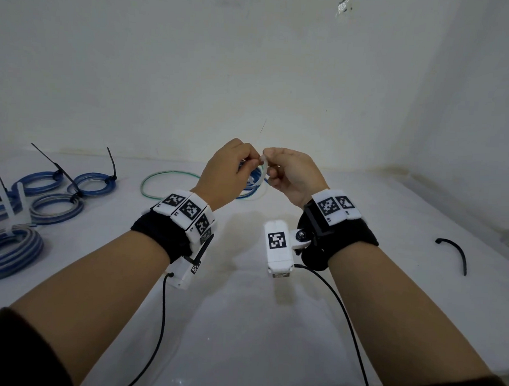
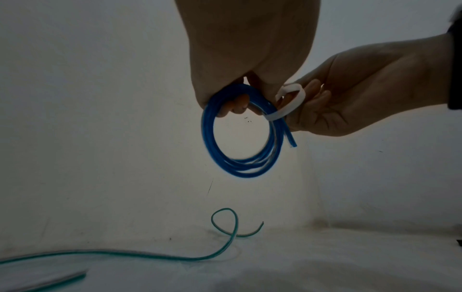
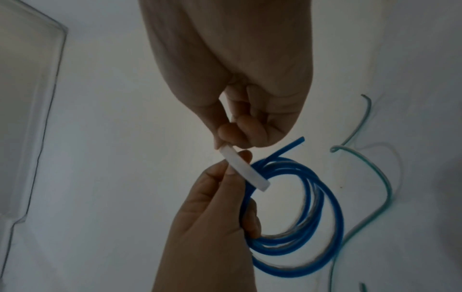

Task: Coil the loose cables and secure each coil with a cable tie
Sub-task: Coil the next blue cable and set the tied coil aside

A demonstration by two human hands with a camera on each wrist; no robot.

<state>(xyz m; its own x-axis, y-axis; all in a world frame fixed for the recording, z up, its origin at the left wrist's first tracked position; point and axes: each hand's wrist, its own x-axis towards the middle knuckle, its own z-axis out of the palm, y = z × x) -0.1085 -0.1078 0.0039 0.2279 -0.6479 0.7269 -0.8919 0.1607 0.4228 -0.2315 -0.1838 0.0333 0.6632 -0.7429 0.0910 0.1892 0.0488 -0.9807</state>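
Blue cable, wound into a small coil [image 2: 240,138], hangs in the air from the left hand [image 1: 223,169], whose curled fingers [image 2: 236,103] pass through the loop and grip its upper part; one cut end of the cable sticks out loose at the side of the coil nearest the right hand [image 1: 295,175]; a white cable tie [image 3: 246,170] is looped over the strands at that same side, and the right hand pinches its free end between thumb and curled fingers [image 3: 231,133], while the left thumb and forefinger pinch the tie close beside them, so both hands are closed and holding; the two hands meet fingertip to fingertip above a white table [image 1: 241,323]; below and beyond the hands a loose green cable [image 2: 220,245] lies in an open curve on the table; well to the left of the left hand several finished blue coils [image 1: 90,184] lie together, each bound with a black or white tie whose tail sticks up; well to the right of the right hand a single black cable tie [image 1: 457,254] lies bent on the table; both wrists carry black bands with printed markers and small white cameras.
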